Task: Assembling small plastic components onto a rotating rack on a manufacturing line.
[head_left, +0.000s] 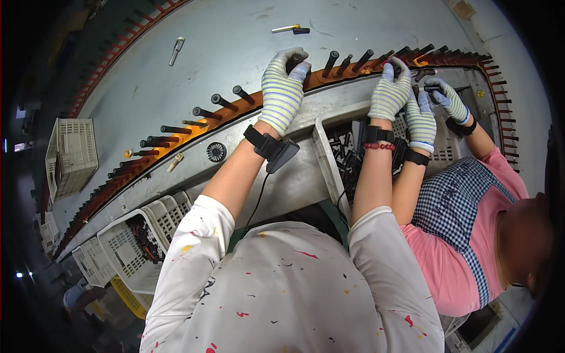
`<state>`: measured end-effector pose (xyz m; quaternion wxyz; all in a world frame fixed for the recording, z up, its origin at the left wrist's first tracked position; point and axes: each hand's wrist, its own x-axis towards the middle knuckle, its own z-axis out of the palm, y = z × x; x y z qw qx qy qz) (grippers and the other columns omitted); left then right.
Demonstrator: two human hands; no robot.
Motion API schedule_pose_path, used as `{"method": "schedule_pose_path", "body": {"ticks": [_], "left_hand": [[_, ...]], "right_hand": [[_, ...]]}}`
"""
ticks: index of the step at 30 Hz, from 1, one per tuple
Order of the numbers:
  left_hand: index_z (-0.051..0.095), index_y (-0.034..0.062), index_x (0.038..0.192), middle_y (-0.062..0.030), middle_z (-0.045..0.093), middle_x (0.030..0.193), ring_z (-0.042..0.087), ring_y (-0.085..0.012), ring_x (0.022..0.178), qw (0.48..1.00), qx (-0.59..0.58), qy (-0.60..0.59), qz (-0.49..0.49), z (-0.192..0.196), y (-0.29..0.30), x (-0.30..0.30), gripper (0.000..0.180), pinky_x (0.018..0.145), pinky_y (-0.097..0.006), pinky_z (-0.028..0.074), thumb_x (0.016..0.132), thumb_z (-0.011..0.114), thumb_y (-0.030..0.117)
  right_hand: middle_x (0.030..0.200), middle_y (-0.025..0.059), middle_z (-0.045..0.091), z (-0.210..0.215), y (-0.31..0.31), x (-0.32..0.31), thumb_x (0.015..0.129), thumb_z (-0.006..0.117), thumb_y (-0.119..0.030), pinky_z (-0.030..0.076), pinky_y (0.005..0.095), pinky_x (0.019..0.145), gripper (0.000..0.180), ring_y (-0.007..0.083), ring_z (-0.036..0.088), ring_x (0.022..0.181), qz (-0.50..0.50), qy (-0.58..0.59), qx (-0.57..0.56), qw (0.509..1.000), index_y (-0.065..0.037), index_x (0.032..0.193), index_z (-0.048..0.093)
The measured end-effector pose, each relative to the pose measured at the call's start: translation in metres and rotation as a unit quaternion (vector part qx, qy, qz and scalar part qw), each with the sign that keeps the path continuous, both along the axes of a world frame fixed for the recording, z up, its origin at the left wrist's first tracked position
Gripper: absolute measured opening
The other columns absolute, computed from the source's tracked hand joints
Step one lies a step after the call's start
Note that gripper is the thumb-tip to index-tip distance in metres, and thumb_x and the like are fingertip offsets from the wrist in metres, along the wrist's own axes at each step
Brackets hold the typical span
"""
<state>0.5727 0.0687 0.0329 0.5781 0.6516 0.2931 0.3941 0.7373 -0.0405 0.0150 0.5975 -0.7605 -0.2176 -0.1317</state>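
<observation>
My left hand (280,94), in a striped knit glove, is closed around a black cylindrical piece (297,59) at the curved orange rail (257,101). My right hand (389,97), gloved alike, is at the same rail farther right. Its fingers are bent together by the pegs, and what they grip is hidden. Black sleeve-like pieces (239,94) stand on pegs along the rail, on both sides of my left hand. Another black piece (331,63) stands between my two hands.
A co-worker's gloved hands (421,125) work close to my right hand. Below my right wrist is a pale crate (321,141) of black pieces. More crates (110,244) stand at lower left. Loose tubular pieces (176,50) lie on the grey surface beyond the rail.
</observation>
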Motion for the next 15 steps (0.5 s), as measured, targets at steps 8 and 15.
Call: {"method": "schedule_pose_path", "body": {"ticks": [8, 15], "left_hand": [[0.047, 0.0039, 0.096, -0.0126, 0.058, 0.112, 0.052, -0.0145, 0.095, 0.997, 0.001, -0.04, 0.059, -0.024, 0.001, 0.002, 0.021, 0.092, -0.026, 0.04, 0.082, 0.047, -0.012], [0.054, 0.0024, 0.097, -0.0086, 0.061, 0.094, 0.055, -0.0155, 0.084, 0.99, 0.015, 0.008, 0.142, -0.041, 0.006, -0.031, 0.019, 0.082, -0.027, 0.045, 0.082, 0.055, -0.008]], "right_hand": [[0.095, 0.0091, 0.064, -0.007, 0.022, 0.022, 0.088, 0.058, -0.008, 0.047, 0.0278, 0.081, 0.017, 0.0168, 0.06, 0.087, 0.07, 0.04, -0.028, 0.996, 0.0, 0.102, 0.059], [0.088, 0.0156, 0.066, -0.022, 0.029, 0.008, 0.086, 0.058, -0.016, 0.048, 0.0355, 0.075, 0.019, 0.0288, 0.063, 0.081, 0.112, -0.031, -0.203, 0.972, -0.001, 0.096, 0.062]]}}
